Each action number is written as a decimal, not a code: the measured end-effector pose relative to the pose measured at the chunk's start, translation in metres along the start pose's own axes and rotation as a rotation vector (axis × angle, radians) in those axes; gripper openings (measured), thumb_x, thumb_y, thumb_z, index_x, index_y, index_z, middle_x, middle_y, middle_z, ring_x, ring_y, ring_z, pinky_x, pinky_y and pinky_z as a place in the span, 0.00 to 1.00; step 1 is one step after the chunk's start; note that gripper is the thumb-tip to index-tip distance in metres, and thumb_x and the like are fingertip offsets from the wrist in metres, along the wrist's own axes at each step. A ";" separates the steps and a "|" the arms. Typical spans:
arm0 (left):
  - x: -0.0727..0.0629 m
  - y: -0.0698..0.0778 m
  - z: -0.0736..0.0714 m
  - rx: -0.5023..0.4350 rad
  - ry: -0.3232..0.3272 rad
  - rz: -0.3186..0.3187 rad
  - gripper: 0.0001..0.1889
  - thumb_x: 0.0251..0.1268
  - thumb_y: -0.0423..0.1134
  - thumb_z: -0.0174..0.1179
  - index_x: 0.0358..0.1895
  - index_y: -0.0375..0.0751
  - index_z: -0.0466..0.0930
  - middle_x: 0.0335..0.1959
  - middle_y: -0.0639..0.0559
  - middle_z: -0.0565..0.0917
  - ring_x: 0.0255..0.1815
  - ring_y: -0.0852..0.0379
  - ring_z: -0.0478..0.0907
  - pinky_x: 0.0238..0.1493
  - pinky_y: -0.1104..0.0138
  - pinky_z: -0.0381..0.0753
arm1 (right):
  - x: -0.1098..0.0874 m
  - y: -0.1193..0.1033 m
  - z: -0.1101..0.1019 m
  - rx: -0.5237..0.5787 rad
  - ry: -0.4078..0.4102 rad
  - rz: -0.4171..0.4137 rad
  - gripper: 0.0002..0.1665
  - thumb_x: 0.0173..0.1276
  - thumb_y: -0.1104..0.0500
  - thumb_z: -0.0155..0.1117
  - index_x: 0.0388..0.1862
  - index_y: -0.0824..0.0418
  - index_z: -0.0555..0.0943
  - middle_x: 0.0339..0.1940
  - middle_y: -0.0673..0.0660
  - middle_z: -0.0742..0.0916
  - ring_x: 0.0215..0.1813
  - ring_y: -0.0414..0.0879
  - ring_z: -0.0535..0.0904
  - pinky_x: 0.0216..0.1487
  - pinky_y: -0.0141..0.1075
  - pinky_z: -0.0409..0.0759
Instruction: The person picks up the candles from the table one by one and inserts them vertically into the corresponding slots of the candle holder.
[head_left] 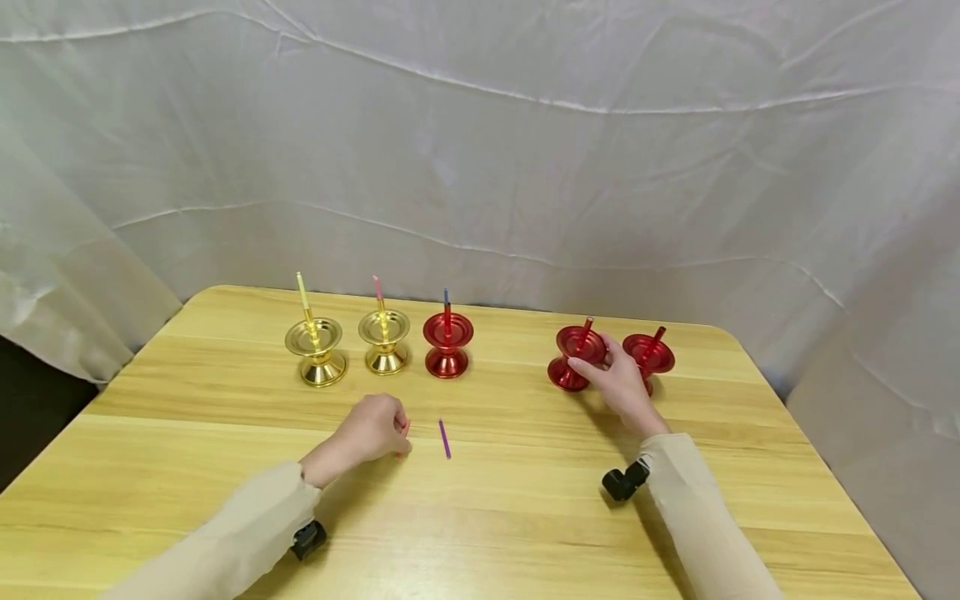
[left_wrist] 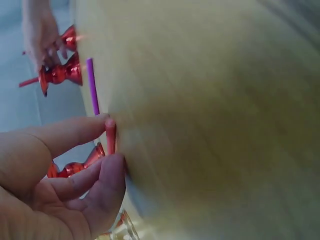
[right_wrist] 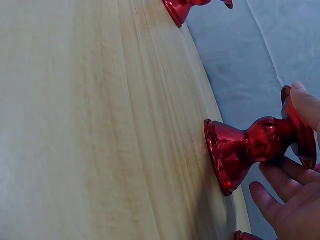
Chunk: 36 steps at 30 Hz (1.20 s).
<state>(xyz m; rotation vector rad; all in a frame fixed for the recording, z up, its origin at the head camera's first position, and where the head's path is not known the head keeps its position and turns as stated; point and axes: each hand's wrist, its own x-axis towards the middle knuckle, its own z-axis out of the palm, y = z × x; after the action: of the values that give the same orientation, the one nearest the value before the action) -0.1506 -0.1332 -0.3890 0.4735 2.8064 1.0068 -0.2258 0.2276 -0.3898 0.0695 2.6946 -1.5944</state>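
Observation:
My left hand [head_left: 375, 427] is low over the table, its fingertips and thumb pinching a thin coral-red candle [left_wrist: 111, 136]. Beside it on the wood lies a purple candle [head_left: 445, 439]. On the right, my right hand [head_left: 622, 387] grips the dish of a red metallic candle holder [right_wrist: 235, 150], thumb at the rim and fingers underneath. That holder stands upright with a red tube rising from its dish. Close behind the hand is another red holder [head_left: 649, 353], its base partly hidden by the wrist.
Left along the back stand two gold holders, one with a yellow candle [head_left: 302, 292], one with a pink candle [head_left: 378, 288]. Next to them a red holder [head_left: 447, 332] bears a blue candle [head_left: 446, 296]. A pale curtain [head_left: 480, 167] hangs behind the wooden table [head_left: 525, 517].

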 end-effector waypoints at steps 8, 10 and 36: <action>0.002 0.001 0.004 0.037 0.023 0.070 0.09 0.37 0.20 0.62 0.18 0.39 0.79 0.18 0.55 0.77 0.20 0.60 0.70 0.24 0.68 0.72 | -0.001 -0.001 -0.001 -0.013 -0.008 0.010 0.53 0.65 0.50 0.68 0.77 0.68 0.49 0.69 0.71 0.69 0.68 0.60 0.67 0.68 0.48 0.65; 0.002 0.000 0.005 0.049 0.023 0.115 0.08 0.39 0.22 0.65 0.19 0.39 0.80 0.19 0.56 0.78 0.21 0.61 0.69 0.26 0.68 0.72 | -0.001 -0.001 -0.001 -0.008 -0.012 0.012 0.53 0.65 0.50 0.68 0.77 0.68 0.49 0.68 0.71 0.69 0.68 0.60 0.68 0.68 0.48 0.65; 0.059 0.050 0.016 -0.769 0.010 0.135 0.05 0.65 0.25 0.57 0.42 0.28 0.76 0.35 0.42 0.82 0.37 0.55 0.82 0.46 0.61 0.82 | -0.002 0.001 -0.001 0.035 -0.008 0.006 0.53 0.64 0.51 0.69 0.77 0.67 0.50 0.68 0.70 0.70 0.68 0.59 0.68 0.68 0.47 0.64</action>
<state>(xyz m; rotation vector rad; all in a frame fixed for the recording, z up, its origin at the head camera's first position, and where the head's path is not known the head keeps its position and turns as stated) -0.1905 -0.0675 -0.3699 0.5390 2.1522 1.9644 -0.2240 0.2289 -0.3906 0.0714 2.6582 -1.6369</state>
